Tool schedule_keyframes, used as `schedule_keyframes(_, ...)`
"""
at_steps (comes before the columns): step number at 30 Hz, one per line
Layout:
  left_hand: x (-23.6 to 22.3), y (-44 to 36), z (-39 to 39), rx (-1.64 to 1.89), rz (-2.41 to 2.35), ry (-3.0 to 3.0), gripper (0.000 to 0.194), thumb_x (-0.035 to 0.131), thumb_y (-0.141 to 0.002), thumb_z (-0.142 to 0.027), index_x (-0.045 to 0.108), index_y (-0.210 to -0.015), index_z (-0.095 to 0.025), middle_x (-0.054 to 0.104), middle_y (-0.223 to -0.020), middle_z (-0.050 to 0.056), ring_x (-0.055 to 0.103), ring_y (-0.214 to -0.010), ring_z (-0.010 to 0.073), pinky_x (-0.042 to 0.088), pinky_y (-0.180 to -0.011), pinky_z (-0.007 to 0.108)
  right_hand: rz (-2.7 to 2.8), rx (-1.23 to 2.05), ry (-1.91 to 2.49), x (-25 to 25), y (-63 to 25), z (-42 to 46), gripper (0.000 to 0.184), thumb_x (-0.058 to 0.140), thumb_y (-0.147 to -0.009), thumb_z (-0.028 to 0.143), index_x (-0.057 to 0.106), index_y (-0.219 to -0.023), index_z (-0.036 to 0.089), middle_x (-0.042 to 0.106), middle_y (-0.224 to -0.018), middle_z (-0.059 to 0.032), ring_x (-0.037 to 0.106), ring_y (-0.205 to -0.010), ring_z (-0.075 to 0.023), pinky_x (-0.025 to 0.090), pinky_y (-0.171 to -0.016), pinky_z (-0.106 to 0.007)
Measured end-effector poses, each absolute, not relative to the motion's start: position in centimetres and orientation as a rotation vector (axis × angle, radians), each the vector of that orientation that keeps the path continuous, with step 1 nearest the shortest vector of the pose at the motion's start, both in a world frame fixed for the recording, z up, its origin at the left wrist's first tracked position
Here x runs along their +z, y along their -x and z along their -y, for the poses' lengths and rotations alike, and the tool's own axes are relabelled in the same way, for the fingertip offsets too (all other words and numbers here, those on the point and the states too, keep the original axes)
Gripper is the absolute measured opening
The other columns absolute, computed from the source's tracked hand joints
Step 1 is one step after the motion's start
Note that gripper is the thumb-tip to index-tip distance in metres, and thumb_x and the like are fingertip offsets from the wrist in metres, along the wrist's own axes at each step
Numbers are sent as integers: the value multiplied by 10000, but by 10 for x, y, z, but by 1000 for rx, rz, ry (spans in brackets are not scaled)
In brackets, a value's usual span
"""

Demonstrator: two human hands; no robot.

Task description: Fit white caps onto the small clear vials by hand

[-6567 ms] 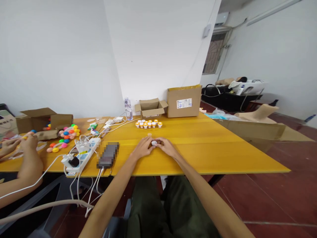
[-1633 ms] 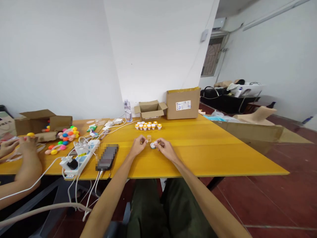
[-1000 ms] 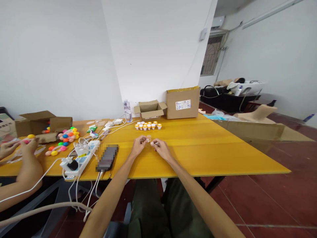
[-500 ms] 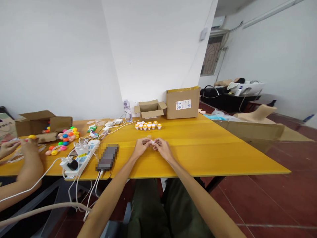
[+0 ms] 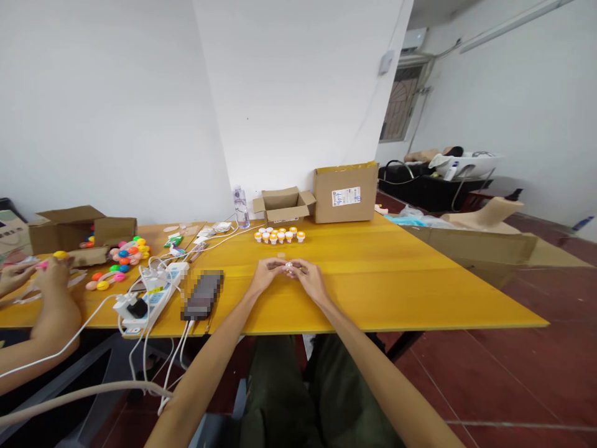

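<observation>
Over the near middle of the table, my left hand and my right hand meet fingertip to fingertip. Both are closed on one small white piece with dark spots; its kind is too small to make out, and fingers partly cover it. Just beyond my left fingers lies a small pale disc on the wood. Farther back stands a cluster of several small white pieces with orange-rimmed tops, packed in rows.
Behind the cluster are an open small carton, a larger box and a bottle. On the left lie a phone and a power strip with cables. A co-worker's hands handle colourful balls there.
My hands stay in place, with the fingers slightly shifted and drawn closer around the small white piece. At the left, the co-worker's hands have moved a little, and a pink ball now shows between them.
</observation>
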State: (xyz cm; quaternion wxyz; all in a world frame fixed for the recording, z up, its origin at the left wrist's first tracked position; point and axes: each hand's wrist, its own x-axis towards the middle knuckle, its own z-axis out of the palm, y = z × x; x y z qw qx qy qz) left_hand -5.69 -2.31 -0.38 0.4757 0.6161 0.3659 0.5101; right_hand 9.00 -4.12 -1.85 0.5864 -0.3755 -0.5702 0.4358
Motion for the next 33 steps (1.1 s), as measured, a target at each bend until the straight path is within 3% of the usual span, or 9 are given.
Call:
schedule_keyframes(15,-2,58,25,1248,-917,-1429,201,809,-531,-266,696,-662,-164,738,-712,45,672,-672,177,534,-715,311,1346,1032,869,-15,-91,44,303,663,-658,434,745,-808,184,750,-762,-64,699,-663,-212,589,-651,-347)
schedule_keyframes(27,-1,58,25,1231,-947,-1423,188,802,-556,-274,663,-612,-160,679,-595,5,590,-547,116,474,-586,241,1341,1010,884,-18,-91,42,314,652,-674,442,748,-826,185,755,-797,-70,705,-677,-223,595,-658,-358)
schedule_keyframes(33,-3,59,25,1220,-960,-1443,194,794,-574,-305,679,-633,-160,696,-629,24,612,-586,140,481,-602,261,1339,983,881,-18,-90,43,312,649,-685,448,753,-829,191,756,-815,-71,708,-684,-229,597,-658,-363)
